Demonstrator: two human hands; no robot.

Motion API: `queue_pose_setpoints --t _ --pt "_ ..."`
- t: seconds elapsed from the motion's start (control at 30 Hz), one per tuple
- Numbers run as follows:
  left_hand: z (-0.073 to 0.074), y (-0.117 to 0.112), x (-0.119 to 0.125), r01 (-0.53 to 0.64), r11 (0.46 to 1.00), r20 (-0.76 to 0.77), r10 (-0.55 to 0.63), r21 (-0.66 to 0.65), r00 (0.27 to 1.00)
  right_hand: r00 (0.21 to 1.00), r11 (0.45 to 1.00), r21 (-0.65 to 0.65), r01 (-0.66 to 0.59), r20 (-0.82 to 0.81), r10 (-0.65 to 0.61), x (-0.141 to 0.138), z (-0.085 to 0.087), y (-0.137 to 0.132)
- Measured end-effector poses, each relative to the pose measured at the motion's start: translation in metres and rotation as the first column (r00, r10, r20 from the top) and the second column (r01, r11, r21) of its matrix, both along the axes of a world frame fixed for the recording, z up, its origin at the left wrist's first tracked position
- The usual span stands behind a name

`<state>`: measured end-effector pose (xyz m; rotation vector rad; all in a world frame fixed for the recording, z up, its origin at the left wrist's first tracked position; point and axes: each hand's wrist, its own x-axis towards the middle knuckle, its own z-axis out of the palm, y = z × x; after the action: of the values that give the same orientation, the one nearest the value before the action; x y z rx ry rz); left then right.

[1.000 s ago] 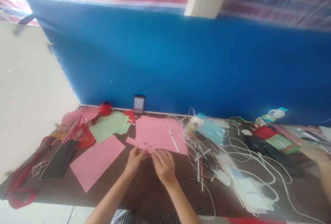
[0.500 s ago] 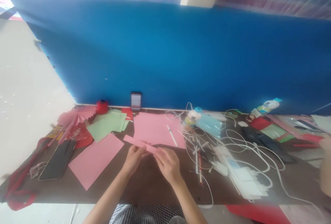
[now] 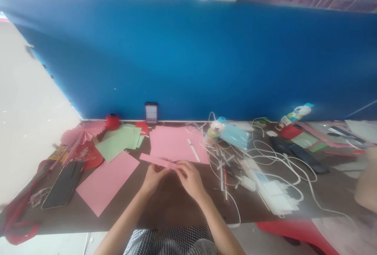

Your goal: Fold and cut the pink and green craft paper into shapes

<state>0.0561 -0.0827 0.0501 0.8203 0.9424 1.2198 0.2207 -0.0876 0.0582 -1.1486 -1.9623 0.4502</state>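
1. While my left hand [image 3: 153,177] pinches a narrow pink paper strip [image 3: 153,160] from below, my right hand [image 3: 190,174] grips its right end; hands close together, both clamped on it.
2. Strip sits above the table [image 3: 173,210], at the near edge of the pink sheets [image 3: 171,139]; its left end sticks out past my fingers.
3. White pen [image 3: 193,150] lies on those sheets, right side.
4. To my left: loose pink sheet [image 3: 107,184], green paper [image 3: 118,144], dark phone [image 3: 62,187], pleated pink fan [image 3: 84,130].
5. To my right: bottle [image 3: 217,126], tangled white cables, power strip [image 3: 265,188].
6. Another person's arm [image 3: 366,182] at far right, blurred.
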Motion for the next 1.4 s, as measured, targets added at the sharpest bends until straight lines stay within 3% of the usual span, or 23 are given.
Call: queue_pose_setpoints --t 0.33,0.57,0.67,0.87,1.2,1.4 --pt "0.0 0.002 0.007 -0.046 0.999 0.068 0.047 -0.011 0.997 0.966 0.988 -0.146 -0.044 -0.259 0.005 0.003 0.008 -0.005" --pt "-0.001 0.002 0.013 -0.085 0.993 0.122 0.095 -0.083 0.988 0.932 0.962 -0.272 -0.003 -0.349 -0.095 0.004 -0.003 0.0" --pt "0.006 0.001 0.016 -0.102 0.989 0.127 0.116 -0.106 0.985 0.927 0.96 -0.28 -0.004 -0.362 -0.102 0.003 -0.005 0.002" --pt "0.018 0.0 0.016 -0.04 0.997 0.182 0.05 -0.062 0.982 0.912 0.953 -0.298 -0.05 -0.402 -0.078 0.001 -0.006 0.001" --pt "-0.001 -0.004 0.002 -0.063 0.991 0.128 0.078 -0.121 0.989 0.921 0.925 -0.378 0.028 -0.35 -0.171 -0.009 -0.019 -0.003" --pt "-0.011 0.012 -0.034 -0.283 0.952 0.04 0.29 -0.119 0.956 0.838 0.843 -0.531 -0.084 -0.495 -0.228 -0.014 -0.033 0.005"
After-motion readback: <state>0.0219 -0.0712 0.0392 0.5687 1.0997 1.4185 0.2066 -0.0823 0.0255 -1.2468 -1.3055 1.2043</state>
